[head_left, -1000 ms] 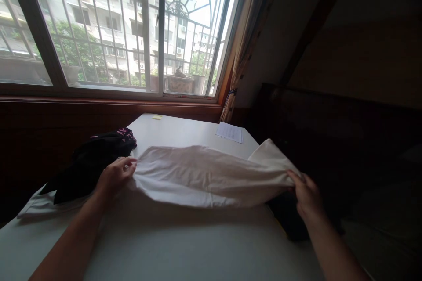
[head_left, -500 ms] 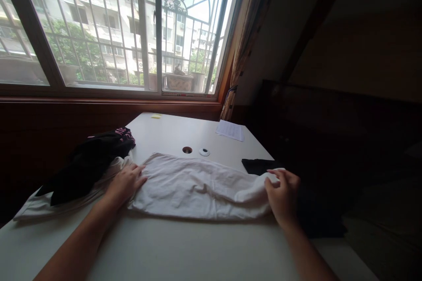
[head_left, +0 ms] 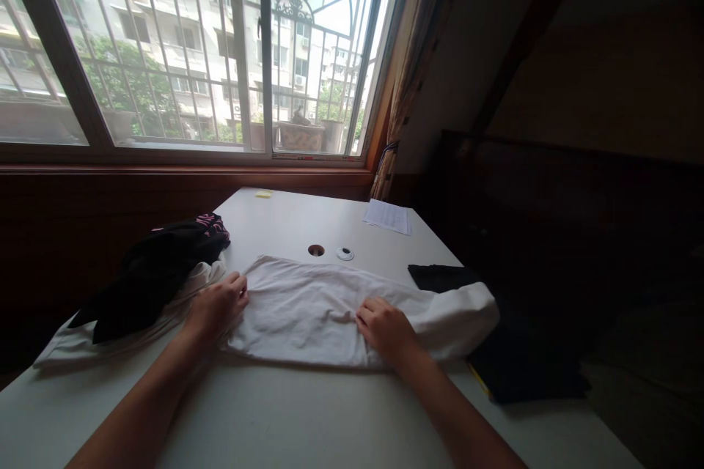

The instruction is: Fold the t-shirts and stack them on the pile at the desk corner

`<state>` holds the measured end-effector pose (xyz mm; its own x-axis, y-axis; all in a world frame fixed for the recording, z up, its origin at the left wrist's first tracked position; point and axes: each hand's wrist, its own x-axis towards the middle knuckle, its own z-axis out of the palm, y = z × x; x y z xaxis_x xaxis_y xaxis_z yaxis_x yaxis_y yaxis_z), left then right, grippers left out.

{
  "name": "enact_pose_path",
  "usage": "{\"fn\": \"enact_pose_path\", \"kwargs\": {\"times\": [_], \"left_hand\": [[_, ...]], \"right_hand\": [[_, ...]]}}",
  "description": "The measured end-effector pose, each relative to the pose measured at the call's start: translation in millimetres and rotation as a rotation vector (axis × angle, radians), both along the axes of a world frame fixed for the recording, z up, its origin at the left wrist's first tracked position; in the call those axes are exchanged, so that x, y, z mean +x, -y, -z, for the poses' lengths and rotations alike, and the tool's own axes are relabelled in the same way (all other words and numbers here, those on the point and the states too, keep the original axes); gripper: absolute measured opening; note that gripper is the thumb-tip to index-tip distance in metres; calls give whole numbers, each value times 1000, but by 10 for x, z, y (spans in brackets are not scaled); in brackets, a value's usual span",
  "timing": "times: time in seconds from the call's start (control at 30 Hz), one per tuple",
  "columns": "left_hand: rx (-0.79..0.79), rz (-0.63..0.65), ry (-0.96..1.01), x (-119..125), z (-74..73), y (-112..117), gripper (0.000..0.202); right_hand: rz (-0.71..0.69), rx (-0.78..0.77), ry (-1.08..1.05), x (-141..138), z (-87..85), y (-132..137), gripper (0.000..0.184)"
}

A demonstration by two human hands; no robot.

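Two-handed, smooths the white garment [head_left: 308,308] on the tabletop [head_left: 286,410]: left hand [head_left: 217,308] at its left end, right hand [head_left: 385,326] newly at its middle, fingers flat, pinching nothing.

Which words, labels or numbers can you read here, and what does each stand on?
No text here is readable.
Pink lettering on the crumpled black cloth garment: too blurred to read.
Faint print on the white paper sheet: too small to read.
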<state>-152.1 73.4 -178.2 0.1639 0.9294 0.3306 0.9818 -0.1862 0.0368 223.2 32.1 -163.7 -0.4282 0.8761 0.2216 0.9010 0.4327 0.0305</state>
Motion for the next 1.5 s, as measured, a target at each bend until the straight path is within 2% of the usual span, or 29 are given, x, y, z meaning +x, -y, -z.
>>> {"fn": "enact_pose_path", "kwargs": {"times": [0.1, 0.23, 0.33, 0.4, 0.57, 0.67, 0.77, 0.9, 0.97, 1.03, 1.13, 1.23, 1.3, 1.4, 1.5], "left_hand": [[157, -2, 105, -10, -59, 26, 11], [493, 33, 307, 7, -152, 118, 13], [696, 108, 441, 30, -217, 198, 6], [782, 137, 501, 32, -237, 231, 5], [845, 28, 594, -11, -200, 237, 14], [818, -37, 670, -31, -186, 236, 18], [816, -68, 719, -39, -208, 250, 17], [894, -126, 741, -59, -232, 261, 17], [875, -137, 752, -65, -225, 247, 18], [839, -66, 740, -48, -212, 224, 16], [727, 213, 682, 54, -193, 199, 26], [512, 522, 582, 244, -160, 212, 59], [365, 651, 526, 381, -113, 228, 77], [205, 712, 486, 522, -14, 231, 92], [131, 704, 537, 546, 64, 201, 93]], "right_hand": [[36, 38, 81, 7, -75, 12, 17], [73, 91, 61, 65, -227, 13, 16], [3, 41, -28, 60, -290, 30, 14], [-58, -20, -61, 21, -268, 52, 11], [-58, -40, -16, -109, -120, 104, 11], [-62, 9, 3, -139, -135, 116, 16], [-70, 87, 9, -108, -296, 119, 19], [-68, 237, -46, -16, -682, 97, 26], [-69, 329, -170, 14, -911, 69, 25], [-79, 422, -345, 15, -1145, 27, 19], [-85, 498, -634, -45, -1484, -59, 10], [-101, 498, -883, -168, -1784, -140, 8], [-159, 471, -1019, -270, -1954, -169, 11], [-285, 443, -1206, -414, -2151, -164, 15], [-328, 525, -1359, -496, -2236, -168, 18]]}}
